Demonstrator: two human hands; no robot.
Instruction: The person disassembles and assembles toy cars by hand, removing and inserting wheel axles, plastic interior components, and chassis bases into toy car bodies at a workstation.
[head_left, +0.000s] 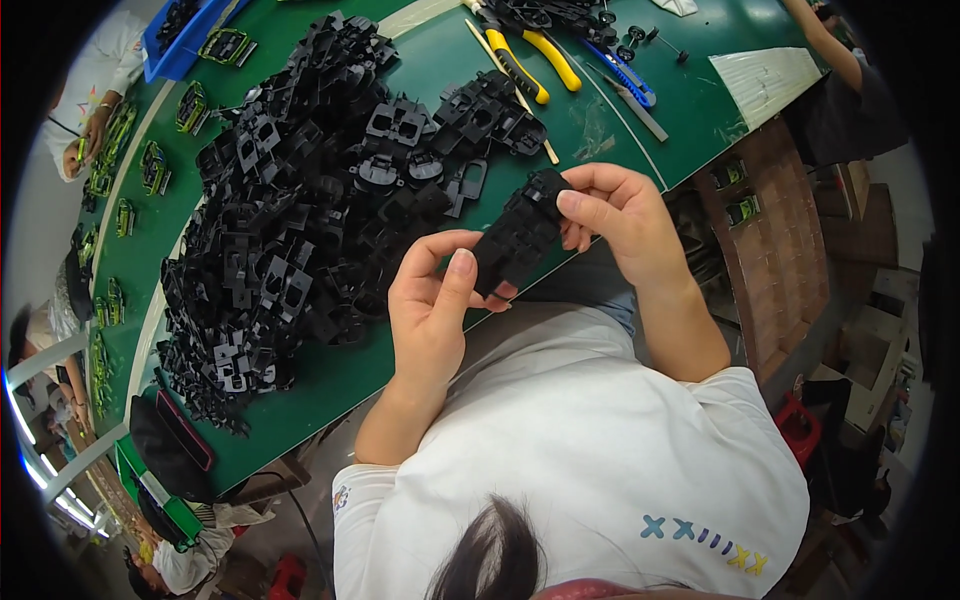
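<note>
Between my two hands is a long black plastic toy-car chassis [518,234], held tilted above the table's near edge. My left hand [437,290] grips its lower left end, thumb on top and fingers beneath. The upper right end is pinched between the thumb and fingers of my right hand [618,210]. Just left of my hands, a big heap of black plastic parts [290,200] spreads over the green table [330,385]. A few loose black parts [490,112] lie beyond the chassis.
Yellow-handled pliers [515,65], a wooden stick [510,85] and a blue utility knife [625,75] lie at the far side. Small wheels on axles [635,42] sit beside them. Green toy cars [155,168] line the left. A brown board [770,260] stands right. Other people work nearby.
</note>
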